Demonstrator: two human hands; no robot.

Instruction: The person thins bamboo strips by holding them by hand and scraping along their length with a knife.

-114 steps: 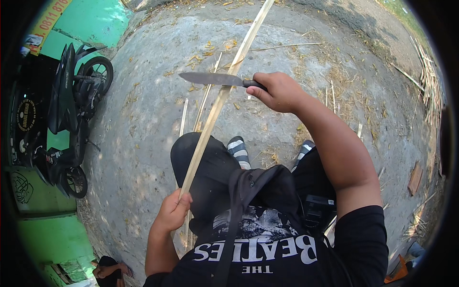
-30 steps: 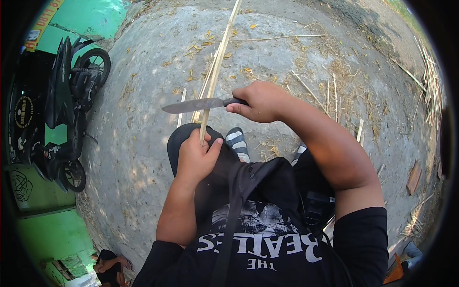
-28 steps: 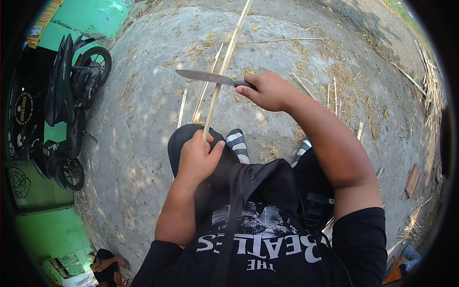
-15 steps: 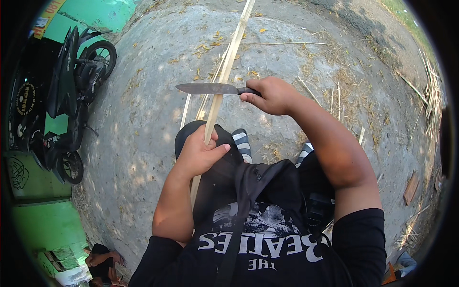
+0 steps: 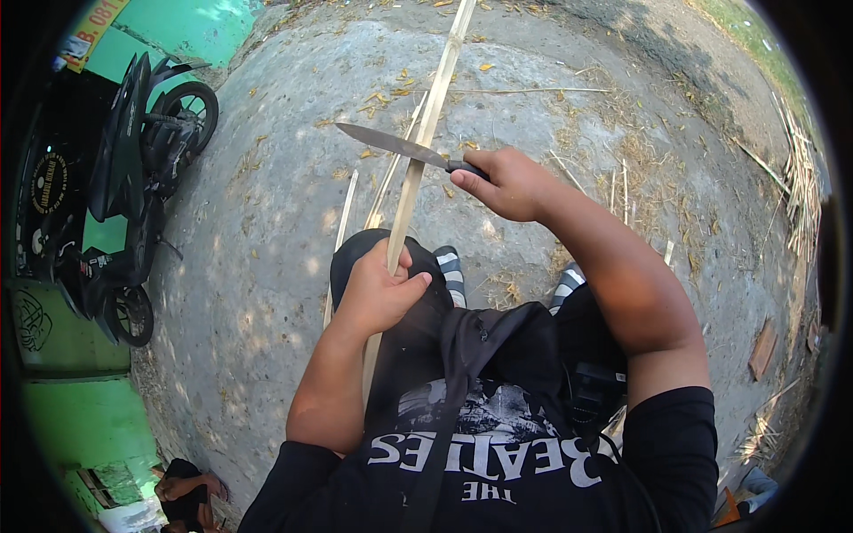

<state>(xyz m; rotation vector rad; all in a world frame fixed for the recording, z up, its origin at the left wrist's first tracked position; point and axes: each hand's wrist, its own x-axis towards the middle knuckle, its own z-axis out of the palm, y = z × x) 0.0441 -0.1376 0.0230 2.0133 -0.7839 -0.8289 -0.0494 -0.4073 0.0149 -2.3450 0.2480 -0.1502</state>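
My left hand (image 5: 384, 286) is wrapped round a long pale bamboo strip (image 5: 410, 197), just above my left knee. The strip runs from beside my left forearm up past the top of the picture. In my right hand (image 5: 505, 184) is the dark handle of a knife (image 5: 387, 140) with a long, dull metal blade. The blade lies across the strip a little beyond my left hand, its tip pointing left and slightly away from me. Whether the edge bites into the strip cannot be made out.
More thin strips (image 5: 347, 210) lie on the grey ground (image 5: 267, 178) among dry leaves and shavings. A heap of split sticks (image 5: 802, 173) lies at the far right. On the left a black motorcycle (image 5: 142, 169) stands by a green wall. Another person (image 5: 185, 490) shows at the lower left.
The knife has tilted, its tip swinging away from me and its handle shifting slightly right. My left hand and the strip have moved slightly right.
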